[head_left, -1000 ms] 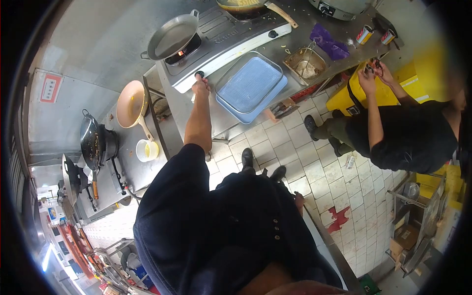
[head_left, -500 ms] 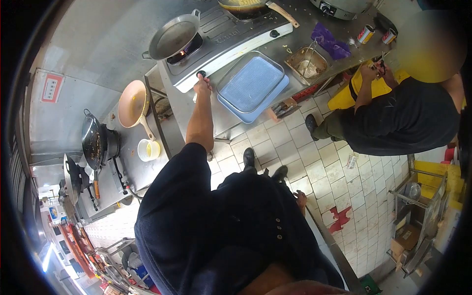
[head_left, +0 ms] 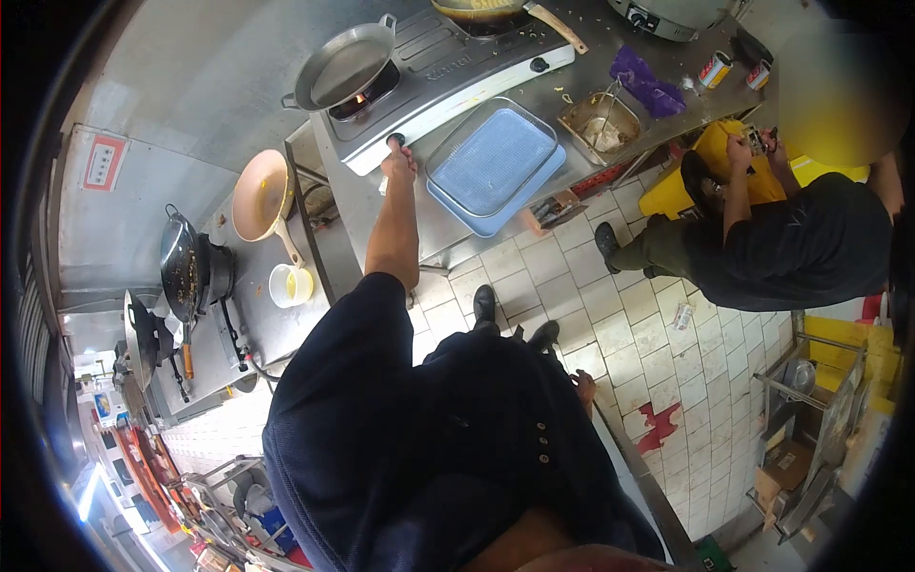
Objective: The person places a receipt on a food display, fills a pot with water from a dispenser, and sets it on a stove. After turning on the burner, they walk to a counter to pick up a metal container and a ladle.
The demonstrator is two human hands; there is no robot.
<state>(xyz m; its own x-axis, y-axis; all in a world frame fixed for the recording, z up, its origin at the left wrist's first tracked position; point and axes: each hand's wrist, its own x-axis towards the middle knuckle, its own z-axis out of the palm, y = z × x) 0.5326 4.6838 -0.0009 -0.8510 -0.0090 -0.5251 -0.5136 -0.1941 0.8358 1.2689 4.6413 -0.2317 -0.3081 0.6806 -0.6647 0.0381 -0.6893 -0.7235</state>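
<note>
Black knob (head_left: 396, 139) partly behind left hand (head_left: 399, 164)

Upper centre, the blue tray (head_left: 505, 172) blocks passage rightward from the left hand (head_left: 398, 164); the stove (head_left: 443, 69) bars the way above. Bare counter (head_left: 351, 205) lies open at that hand's lower left.

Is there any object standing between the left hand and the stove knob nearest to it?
No, nothing visible stands between them: the left hand has its fingers at the knob. The blue tray lies to the right of the hand, out of that line.
</note>
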